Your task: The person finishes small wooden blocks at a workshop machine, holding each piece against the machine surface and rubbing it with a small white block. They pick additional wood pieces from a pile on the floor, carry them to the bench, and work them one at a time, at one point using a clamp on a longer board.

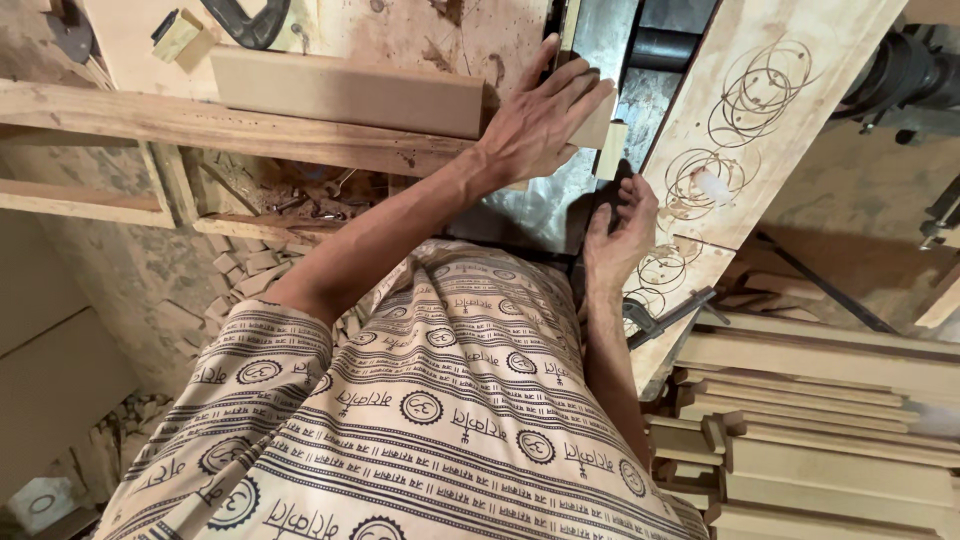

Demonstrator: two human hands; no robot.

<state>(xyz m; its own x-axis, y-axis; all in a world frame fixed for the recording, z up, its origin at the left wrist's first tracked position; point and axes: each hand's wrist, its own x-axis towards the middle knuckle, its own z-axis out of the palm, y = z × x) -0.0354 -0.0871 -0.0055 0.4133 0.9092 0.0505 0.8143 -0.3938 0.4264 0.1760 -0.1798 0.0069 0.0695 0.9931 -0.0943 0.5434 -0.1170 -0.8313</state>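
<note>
The person stands at a metal saw table (540, 200) in a wood shop. The left hand (545, 115) lies flat on a long board (345, 92), with its fingers spread wide and pressing on the board's right end. That end sits at the near left edge of the table, and the rest of the board sticks out to the left over a wooden rail (200, 125).

The right hand (620, 225) is at the near right edge of the table. Its fingers are bent and close together, just under a small wood block (612, 150). I cannot tell if the fingers touch the block or only come near it. The block stands just beside the end of the board.

It looks like the cutting is partly done. One small block is off the end, and the long board is not yet cut up. Most of the board is left.

Counting: there are two hands, one long board and one small block. To the right of the table lies one wide plank (760, 110) with many drawn circles on it, too many and too mixed up to count. At the lower right is a stack of boards (830, 430), about ten or more. Many small wood scraps (230, 290) lie on the floor at the left.
</note>
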